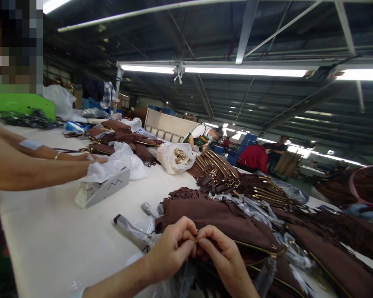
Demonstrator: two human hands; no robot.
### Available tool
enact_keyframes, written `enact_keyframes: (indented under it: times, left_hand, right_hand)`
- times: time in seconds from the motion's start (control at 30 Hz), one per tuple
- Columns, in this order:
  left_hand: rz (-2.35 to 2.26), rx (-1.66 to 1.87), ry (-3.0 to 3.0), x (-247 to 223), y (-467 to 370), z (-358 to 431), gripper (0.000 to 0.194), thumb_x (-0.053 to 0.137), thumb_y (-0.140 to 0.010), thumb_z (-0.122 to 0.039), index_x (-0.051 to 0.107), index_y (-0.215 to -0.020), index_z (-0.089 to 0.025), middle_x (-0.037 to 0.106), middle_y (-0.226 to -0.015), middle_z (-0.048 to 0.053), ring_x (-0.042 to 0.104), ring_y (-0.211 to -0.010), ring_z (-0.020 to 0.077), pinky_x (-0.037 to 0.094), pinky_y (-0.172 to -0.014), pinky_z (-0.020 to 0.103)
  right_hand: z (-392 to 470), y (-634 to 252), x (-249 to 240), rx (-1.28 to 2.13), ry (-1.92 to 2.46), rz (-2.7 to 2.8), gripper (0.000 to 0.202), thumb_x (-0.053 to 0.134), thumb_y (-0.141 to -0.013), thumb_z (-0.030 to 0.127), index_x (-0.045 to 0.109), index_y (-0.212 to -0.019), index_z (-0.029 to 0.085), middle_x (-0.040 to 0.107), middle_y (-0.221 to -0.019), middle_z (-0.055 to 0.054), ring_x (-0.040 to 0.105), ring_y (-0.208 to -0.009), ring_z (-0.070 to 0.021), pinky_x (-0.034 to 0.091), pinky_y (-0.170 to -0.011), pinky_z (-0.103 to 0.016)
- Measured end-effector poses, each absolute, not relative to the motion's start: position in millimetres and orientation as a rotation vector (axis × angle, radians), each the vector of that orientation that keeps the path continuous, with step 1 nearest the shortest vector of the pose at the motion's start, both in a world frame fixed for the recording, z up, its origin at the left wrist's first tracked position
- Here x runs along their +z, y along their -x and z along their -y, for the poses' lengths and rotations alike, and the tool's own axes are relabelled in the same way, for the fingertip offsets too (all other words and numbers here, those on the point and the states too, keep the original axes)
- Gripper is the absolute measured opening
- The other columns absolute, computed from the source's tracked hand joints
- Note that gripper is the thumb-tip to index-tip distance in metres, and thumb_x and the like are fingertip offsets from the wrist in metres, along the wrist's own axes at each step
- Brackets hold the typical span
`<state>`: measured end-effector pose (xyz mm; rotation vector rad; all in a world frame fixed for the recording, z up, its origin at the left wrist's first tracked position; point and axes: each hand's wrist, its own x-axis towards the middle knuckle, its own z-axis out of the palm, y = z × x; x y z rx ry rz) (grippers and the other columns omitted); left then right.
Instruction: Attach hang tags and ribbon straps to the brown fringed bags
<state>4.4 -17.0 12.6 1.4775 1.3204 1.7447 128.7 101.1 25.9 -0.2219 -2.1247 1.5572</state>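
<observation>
White worktable (pixel 49 231) carries brown bags. Left hand (pixel 170 248) and right hand (pixel 224 258) pinch a zipper pull (pixel 196 239) on one brown bag (pixel 217 219); crowded fingertips risk slipping off.

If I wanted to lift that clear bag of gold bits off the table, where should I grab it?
Probably by the gathered neck of the clear plastic bag, coming from above on the white table side; the gold hardware sags low, and brown suede bags crowd its far side.

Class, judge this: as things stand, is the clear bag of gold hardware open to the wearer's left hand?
Probably yes: the left hand pinches the brown suede bag, and bare table leads toward the clear bag.
</observation>
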Motion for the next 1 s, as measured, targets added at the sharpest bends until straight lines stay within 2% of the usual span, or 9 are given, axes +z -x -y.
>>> enact_keyframes:
  times: [0.27,0.5,0.7,0.87,1.0]
  left_hand:
    - [-1.336,1.756,-1.5,13,-3,17,0.009,0.047,-0.083,-0.018,0.046,-0.092,-0.018,0.055,-0.062,-0.005,0.047,-0.053,0.0088,0.037,-0.053,0.02]
    - [-1.383,1.786,-1.439,9,-6,15,0.007,0.047,-0.08,-0.018,0.047,-0.087,-0.018,0.054,-0.061,-0.004,0.048,-0.051,0.0091,0.036,-0.05,0.019]
    - [-1.361,1.823,-1.358,11,-13,16,0.008,0.047,-0.078,-0.019,0.046,-0.086,-0.019,0.054,-0.06,-0.004,0.047,-0.046,0.0086,0.033,-0.045,0.018]
    - [-1.364,1.819,-1.353,11,-9,12,0.011,0.047,-0.077,-0.019,0.045,-0.087,-0.019,0.056,-0.059,-0.005,0.047,-0.043,0.008,0.033,-0.042,0.016]
    - [-1.372,1.75,-1.374,13,-2,10,0.01,0.048,-0.08,-0.021,0.045,-0.089,-0.02,0.059,-0.06,-0.005,0.048,-0.041,0.0081,0.033,-0.04,0.016]
  right_hand:
    - [-101,-127,24,1.488,0.23,2.164,0.031,0.062,-0.088,0.047,0.061,-0.079,0.017,0.059,-0.069,0.0,0.053,-0.062,-0.0108,0.043,-0.058,-0.02]
    - [-101,-123,16,1.175,0.142,2.258,0.02,0.053,-0.093,0.029,0.058,-0.076,0.018,0.057,-0.078,0.001,0.051,-0.072,-0.0102,0.04,-0.067,-0.02]
    - [-95,-123,20,0.949,0.018,2.227,0.02,0.05,-0.094,0.02,0.055,-0.075,0.019,0.057,-0.076,0.001,0.052,-0.071,-0.0088,0.039,-0.066,-0.018]
    - [-97,-122,20,0.932,0.048,2.256,0.02,0.052,-0.095,0.02,0.056,-0.075,0.019,0.056,-0.077,0.001,0.052,-0.07,-0.0093,0.039,-0.064,-0.019]
    - [-93,-127,31,0.857,0.098,2.282,0.017,0.051,-0.096,0.022,0.062,-0.084,0.02,0.062,-0.088,-0.002,0.058,-0.08,-0.0119,0.044,-0.073,-0.02]
